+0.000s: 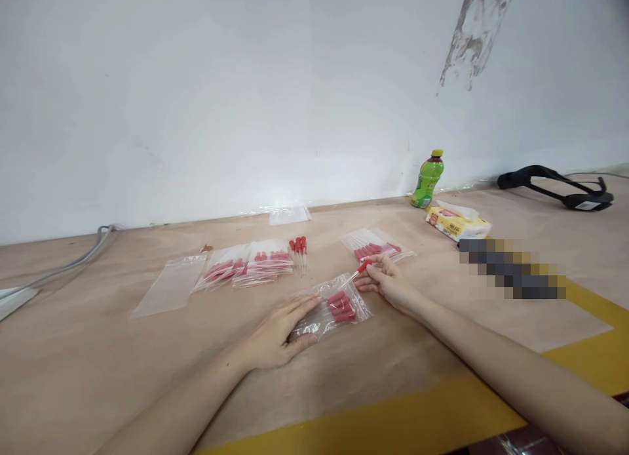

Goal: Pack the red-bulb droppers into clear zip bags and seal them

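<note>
A clear zip bag [362,309] lies on the table in front of me, with several red-bulbed droppers [343,307] inside. My left hand [280,334] rests on the bag's left part, fingers stretched out and thumb apart. Pinched in my right hand [388,286] is a single red-bulbed dropper [364,266]; its clear stem points down-left toward the bag's upper edge. Whether the stem tip is inside the bag I cannot tell. Just beyond, a few loose droppers [298,245] lie side by side.
Filled bags [263,265] are stacked at centre left, beside an empty flat bag [171,284]. Another filled bag [376,245] lies beyond my right hand. Farther right are a green bottle [427,179], a tissue pack [457,223] and a black headset-like frame [555,187]. A cable [83,261] runs at left.
</note>
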### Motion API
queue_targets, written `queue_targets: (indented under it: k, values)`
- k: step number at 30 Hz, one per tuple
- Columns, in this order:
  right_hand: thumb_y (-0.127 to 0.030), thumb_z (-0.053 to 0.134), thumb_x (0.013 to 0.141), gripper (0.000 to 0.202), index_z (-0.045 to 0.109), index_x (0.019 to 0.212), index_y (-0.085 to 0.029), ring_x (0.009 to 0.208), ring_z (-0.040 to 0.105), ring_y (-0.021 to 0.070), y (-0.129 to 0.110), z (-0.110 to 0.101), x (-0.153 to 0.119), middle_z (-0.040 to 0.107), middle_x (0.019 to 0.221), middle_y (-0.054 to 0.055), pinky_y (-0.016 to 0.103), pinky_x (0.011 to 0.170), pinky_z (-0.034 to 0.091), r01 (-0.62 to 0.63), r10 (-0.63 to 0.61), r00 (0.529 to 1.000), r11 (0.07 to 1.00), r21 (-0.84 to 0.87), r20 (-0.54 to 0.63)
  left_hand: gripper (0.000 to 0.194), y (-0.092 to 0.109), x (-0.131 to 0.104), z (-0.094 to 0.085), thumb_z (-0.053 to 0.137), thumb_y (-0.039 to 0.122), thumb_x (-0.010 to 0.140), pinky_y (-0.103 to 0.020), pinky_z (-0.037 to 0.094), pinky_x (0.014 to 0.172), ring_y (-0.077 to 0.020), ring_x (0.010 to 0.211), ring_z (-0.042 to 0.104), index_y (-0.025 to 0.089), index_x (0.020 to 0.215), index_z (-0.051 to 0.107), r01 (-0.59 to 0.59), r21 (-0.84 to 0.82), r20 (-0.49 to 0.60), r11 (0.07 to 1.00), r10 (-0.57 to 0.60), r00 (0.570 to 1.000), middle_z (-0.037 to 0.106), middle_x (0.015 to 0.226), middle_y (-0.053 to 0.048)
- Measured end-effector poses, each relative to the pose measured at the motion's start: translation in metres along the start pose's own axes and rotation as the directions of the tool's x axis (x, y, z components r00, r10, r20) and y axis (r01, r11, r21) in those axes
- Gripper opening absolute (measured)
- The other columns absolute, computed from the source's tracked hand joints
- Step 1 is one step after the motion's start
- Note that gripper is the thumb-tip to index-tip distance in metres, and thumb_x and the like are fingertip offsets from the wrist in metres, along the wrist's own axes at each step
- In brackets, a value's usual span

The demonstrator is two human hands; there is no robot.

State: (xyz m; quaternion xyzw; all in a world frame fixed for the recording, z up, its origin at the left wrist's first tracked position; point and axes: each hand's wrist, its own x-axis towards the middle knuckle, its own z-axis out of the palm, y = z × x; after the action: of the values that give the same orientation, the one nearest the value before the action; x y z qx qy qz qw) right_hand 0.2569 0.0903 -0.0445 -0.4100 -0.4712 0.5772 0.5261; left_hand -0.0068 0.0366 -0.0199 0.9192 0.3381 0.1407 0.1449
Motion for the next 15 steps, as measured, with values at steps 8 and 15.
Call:
queue_targets:
  k: [8, 15]
  values:
    - [-0.037, 0.069, 0.060, 0.035, 0.045, 0.077, -0.017, 0.051, 0.053, 0.0062, -0.011, -0.010, 0.002, 0.055, 0.060, -0.005, 0.017, 0.045, 0.041, -0.024, 0.104, 0.963, 0.952, -0.305, 0.249, 0.055, 0.000, 0.000, 0.000, 0.044, 0.037, 0.087, -0.040, 0.030, 0.100, -0.0224, 0.123, 0.033, 0.025, 0.136, 0.021, 0.000, -0.006, 0.002, 1.000, 0.000, 1.000, 0.032, 0.137, -0.004]
    - [-0.041, 0.062, 0.067, 0.029, 0.049, 0.073, -0.016, 0.039, 0.043, 0.0047, -0.014, 0.004, 0.004, 0.050, 0.051, -0.005, 0.016, 0.034, 0.030, 0.018, 0.066, 0.989, 0.837, -0.547, 0.133, 0.055, 0.001, 0.001, -0.001, 0.044, 0.035, 0.087, -0.039, 0.030, 0.101, -0.0219, 0.123, 0.032, 0.024, 0.136, 0.020, -0.019, -0.014, 0.001, 1.000, 0.019, 1.000, 0.030, 0.138, -0.004]
